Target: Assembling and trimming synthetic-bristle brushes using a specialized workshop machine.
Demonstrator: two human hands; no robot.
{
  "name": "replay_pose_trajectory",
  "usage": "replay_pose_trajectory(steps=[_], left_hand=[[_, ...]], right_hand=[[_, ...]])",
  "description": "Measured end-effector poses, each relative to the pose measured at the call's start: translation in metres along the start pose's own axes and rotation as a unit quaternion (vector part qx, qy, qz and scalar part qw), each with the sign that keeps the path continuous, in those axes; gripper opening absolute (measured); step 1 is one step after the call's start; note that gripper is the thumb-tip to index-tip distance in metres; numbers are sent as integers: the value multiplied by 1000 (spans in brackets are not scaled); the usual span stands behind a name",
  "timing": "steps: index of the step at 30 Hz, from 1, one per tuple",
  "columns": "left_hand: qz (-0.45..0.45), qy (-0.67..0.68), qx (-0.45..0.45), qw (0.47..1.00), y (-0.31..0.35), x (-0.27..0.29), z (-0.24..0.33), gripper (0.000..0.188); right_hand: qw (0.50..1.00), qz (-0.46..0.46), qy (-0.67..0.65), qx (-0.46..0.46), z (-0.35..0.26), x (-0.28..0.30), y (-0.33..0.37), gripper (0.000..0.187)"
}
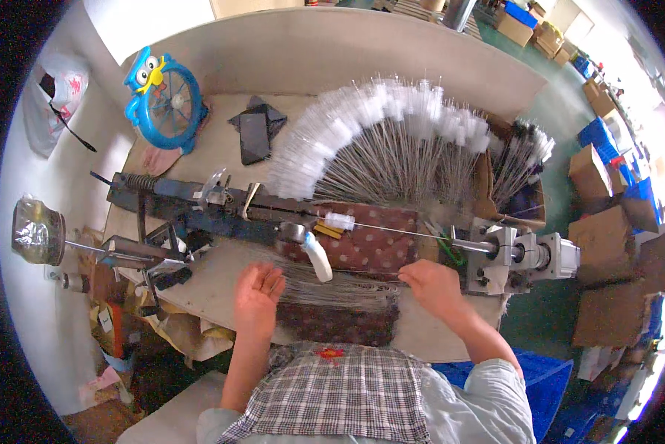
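My left hand is over the near edge of the bench, its fingers loosely apart and slightly blurred, with nothing seen in it. Farther right, my right hand is pinched at the fingertips on what looks like a thin metal wire, near the right end of a loose bundle of wires. Beyond both hands, a white-bristled brush on a twisted wire stem stretches toward the motor-driven chuck at the right. Below the brush is a brown dotted cloth. A white curved handle rises beside the brush.
Many finished-looking white brushes fan out at the back. Darker brushes stand in a cardboard box. A phone and a blue owl-shaped fan lie left. Metal machine rails run along the bench; a blue crate is lower right.
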State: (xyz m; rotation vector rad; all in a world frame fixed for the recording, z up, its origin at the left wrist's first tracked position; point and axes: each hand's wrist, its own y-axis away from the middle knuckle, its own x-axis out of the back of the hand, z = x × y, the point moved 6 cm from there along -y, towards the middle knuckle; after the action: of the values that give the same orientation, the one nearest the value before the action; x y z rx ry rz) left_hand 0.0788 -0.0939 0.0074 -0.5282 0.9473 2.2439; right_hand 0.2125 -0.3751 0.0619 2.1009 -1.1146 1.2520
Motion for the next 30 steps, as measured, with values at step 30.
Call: replay_pose_trajectory(steps=[30], left_hand=[[-415, -594, -407, 556, 34, -238, -95, 22]], right_hand=[[982, 185, -40, 28, -14, 120, -28, 19]])
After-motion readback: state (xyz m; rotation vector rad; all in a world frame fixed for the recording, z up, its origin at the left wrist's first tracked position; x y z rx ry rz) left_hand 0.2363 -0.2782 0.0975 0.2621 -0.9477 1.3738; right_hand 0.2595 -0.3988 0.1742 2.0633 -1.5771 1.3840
